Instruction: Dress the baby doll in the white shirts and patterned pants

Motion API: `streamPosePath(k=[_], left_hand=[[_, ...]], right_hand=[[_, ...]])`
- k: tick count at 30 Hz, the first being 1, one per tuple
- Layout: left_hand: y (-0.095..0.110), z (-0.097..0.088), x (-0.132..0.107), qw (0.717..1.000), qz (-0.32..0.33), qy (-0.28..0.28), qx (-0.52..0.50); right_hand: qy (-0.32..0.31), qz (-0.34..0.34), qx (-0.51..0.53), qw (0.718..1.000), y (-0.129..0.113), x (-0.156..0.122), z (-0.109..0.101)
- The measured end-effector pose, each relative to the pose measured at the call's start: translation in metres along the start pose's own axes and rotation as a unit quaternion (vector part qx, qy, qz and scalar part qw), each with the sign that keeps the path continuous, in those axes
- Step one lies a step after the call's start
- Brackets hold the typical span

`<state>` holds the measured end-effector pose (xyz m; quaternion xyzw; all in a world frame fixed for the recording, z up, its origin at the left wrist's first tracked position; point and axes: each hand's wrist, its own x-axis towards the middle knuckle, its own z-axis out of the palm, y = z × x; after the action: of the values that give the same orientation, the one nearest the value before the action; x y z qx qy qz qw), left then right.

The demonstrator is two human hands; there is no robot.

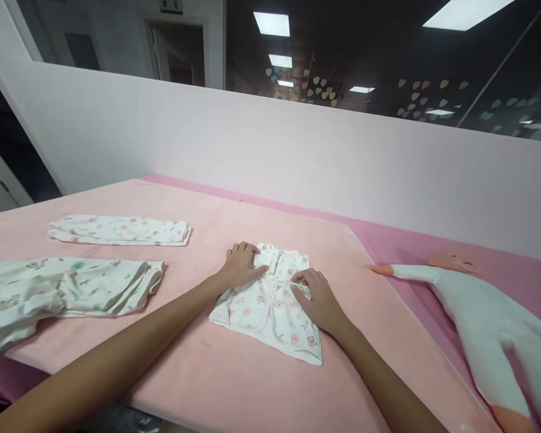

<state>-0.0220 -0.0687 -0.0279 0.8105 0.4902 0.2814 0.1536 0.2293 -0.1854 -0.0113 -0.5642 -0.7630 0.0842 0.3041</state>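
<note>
A small white baby shirt [270, 313] with pink animal prints lies flat on the pink cloth in front of me, its upper part folded inward. My left hand [242, 266] rests on its upper left edge, thumb stretched over the fabric and apart from the fingers. On the opposite side my right hand [319, 300] is curled at the shirt's edge, with a bit of the fabric between thumb and fingers. The undersides of the fingertips of both hands are hidden.
Folded white printed clothing [121, 231] lies at the left, with a larger printed garment [85, 285] nearer me. A doll in a white suit [478, 319] lies at the right. The pink cloth [198, 373] covers the table; a white partition [275, 144] stands behind.
</note>
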Motion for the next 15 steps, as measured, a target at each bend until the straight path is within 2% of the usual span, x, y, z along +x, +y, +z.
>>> streamPosePath(k=[11,13,15], left_hand=[[0.0,-0.006,0.013,0.993,-0.095,0.019,-0.066],[0.003,-0.007,0.013,0.991,-0.089,0.026,-0.099],[0.005,-0.009,0.011,0.978,-0.102,0.044,-0.174]], right_hand=[[-0.022,0.024,0.039,0.999,-0.001,0.0,-0.011],[-0.024,0.02,0.03,0.999,-0.002,-0.001,-0.011],[-0.021,0.012,0.007,1.0,-0.005,-0.001,-0.012]])
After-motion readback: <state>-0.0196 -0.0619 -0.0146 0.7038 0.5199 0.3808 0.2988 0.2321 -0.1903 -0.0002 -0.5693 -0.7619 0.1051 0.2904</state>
